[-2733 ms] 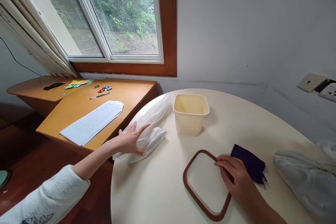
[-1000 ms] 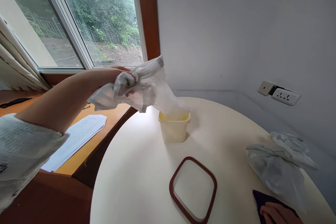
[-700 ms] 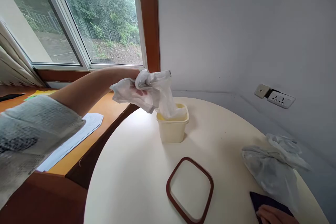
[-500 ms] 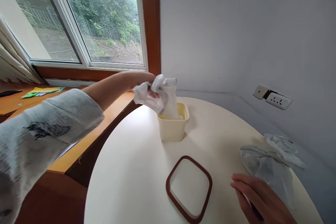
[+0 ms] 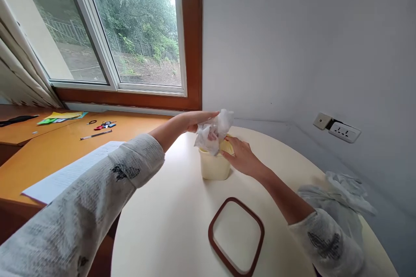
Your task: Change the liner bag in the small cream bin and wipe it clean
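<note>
A crumpled, whitish translucent plastic bag [image 5: 208, 139] is bunched in my left hand [image 5: 195, 126], over the mouth of a small cream-yellow bin [image 5: 215, 168]. The bag covers most of the left hand's fingers. At the bin's right rim is my right hand [image 5: 240, 153], its thumb and fingers apart beside the bag. I cannot tell whether its fingertips touch the bag or the rim. Nearer to me, a brown rounded-square ring [image 5: 212, 220] lies flat on the round white table [image 5: 156, 225].
A second thin plastic bag [image 5: 341, 207] lies at the table's right edge. On the wooden desk [image 5: 74, 151] at left are papers [image 5: 78, 171], a pen [image 5: 95, 135] and keys [image 5: 105, 125]. A wall socket [image 5: 344, 131] is at right, beyond the table.
My right hand has moved from the table's near right up to the bin's rim. The bag in my left hand is lifted and more bunched above the bin. My view has turned slightly left.
</note>
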